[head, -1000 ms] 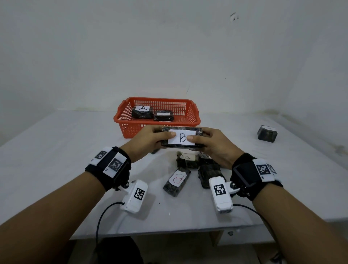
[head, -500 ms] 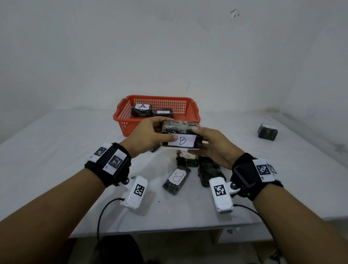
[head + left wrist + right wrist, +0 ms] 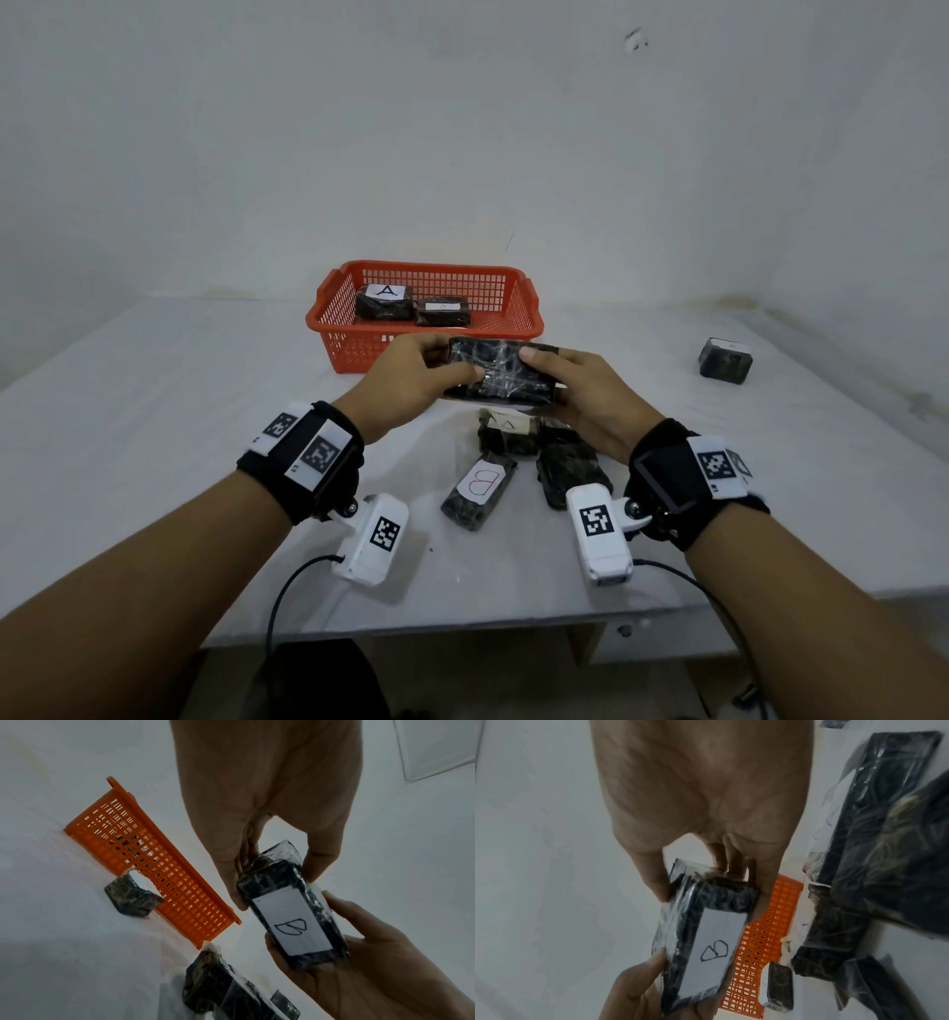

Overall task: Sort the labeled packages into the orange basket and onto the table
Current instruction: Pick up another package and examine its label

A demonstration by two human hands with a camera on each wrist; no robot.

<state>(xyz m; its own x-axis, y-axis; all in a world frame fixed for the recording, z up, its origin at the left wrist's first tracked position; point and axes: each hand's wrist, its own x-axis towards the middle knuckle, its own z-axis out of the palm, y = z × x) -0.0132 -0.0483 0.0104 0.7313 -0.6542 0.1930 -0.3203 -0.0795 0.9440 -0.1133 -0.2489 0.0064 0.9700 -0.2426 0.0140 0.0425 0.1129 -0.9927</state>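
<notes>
Both my hands hold one dark plastic-wrapped package (image 3: 500, 372) in the air, just in front of the orange basket (image 3: 339, 321). My left hand (image 3: 418, 370) grips its left end, my right hand (image 3: 575, 383) its right end. In the head view its dark back faces up. The white label with a B faces down toward the wrist cameras (image 3: 290, 925) (image 3: 709, 951). The basket holds two dark packages, one labelled A (image 3: 385, 300) and one with a small label (image 3: 442, 311).
Under my hands a pile of dark packages lies on the white table (image 3: 154, 437): one labelled B (image 3: 480, 488), one labelled A (image 3: 506, 429), another beside them (image 3: 570, 470). A small package (image 3: 131, 896) sits against the basket's front. A lone package (image 3: 725, 360) lies far right.
The held package has been rotated: its B label, facing me a second ago, now faces down, and the dark back is on top. Both hands stayed at its ends.
</notes>
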